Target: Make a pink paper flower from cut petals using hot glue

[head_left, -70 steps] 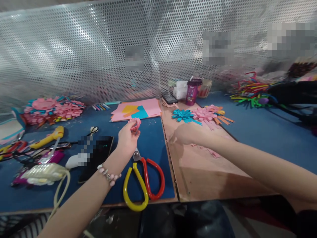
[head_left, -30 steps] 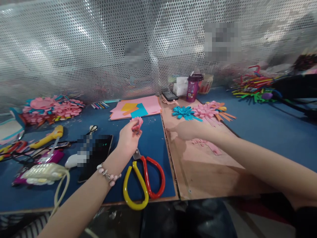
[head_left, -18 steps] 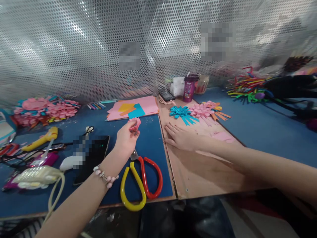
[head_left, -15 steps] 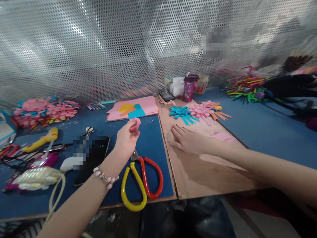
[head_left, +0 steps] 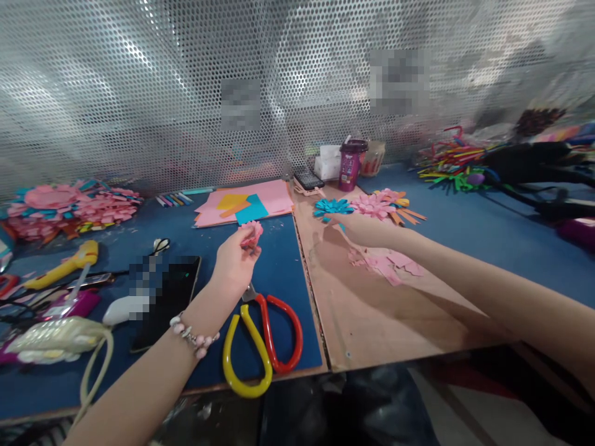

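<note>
My left hand [head_left: 235,263], with a beaded bracelet at the wrist, pinches a small pink paper flower [head_left: 251,233] above the blue mat. Just below that hand lie large scissors with one yellow handle [head_left: 247,353] and one red handle [head_left: 282,334]. My right hand [head_left: 348,229] reaches over the wooden board to the near edge of a blue paper flower [head_left: 332,207] and covers most of its ribbon tails. Its fingers are blurred, so their grip on the flower is unclear. Beyond it is a pink paper flower [head_left: 372,204]. Pink paper scraps [head_left: 390,266] lie under the right forearm.
Coloured paper sheets [head_left: 274,195] lie at the back. A purple cup [head_left: 352,166] stands near a phone [head_left: 307,179]. To the left are a yellow glue gun [head_left: 65,266], a dark tablet [head_left: 171,303] and a flower pile [head_left: 74,207]. Pipe cleaners [head_left: 455,161] are at right.
My right hand has lifted from flat on the wooden board and moved forward to the blue flower, uncovering more pink scraps. My left hand keeps its pink flower. The view has shifted slightly.
</note>
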Demonstrator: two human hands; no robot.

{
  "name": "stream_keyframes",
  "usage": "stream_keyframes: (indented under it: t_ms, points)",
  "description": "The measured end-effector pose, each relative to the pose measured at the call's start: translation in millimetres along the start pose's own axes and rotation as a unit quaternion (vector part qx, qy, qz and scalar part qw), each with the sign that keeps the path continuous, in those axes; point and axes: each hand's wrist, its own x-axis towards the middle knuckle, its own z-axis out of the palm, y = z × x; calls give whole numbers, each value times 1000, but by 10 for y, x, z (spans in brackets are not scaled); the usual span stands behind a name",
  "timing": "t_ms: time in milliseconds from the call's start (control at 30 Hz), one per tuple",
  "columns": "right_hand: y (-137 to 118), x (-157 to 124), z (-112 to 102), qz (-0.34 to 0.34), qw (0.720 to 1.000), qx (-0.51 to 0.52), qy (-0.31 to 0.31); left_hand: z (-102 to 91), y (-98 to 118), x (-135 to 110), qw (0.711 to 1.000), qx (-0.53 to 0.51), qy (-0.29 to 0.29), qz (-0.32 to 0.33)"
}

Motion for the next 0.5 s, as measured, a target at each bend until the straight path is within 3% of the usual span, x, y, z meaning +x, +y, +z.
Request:
stream_keyframes:
  t_ms: [233, 500]
  points:
    - [153, 36, -101, -8, 994, 108, -24, -22, -37, 27, 1000, 8, 2, -1]
    - [75, -36, 42, -13, 999, 30, -32, 2, -54, 9, 1000, 8, 5, -7]
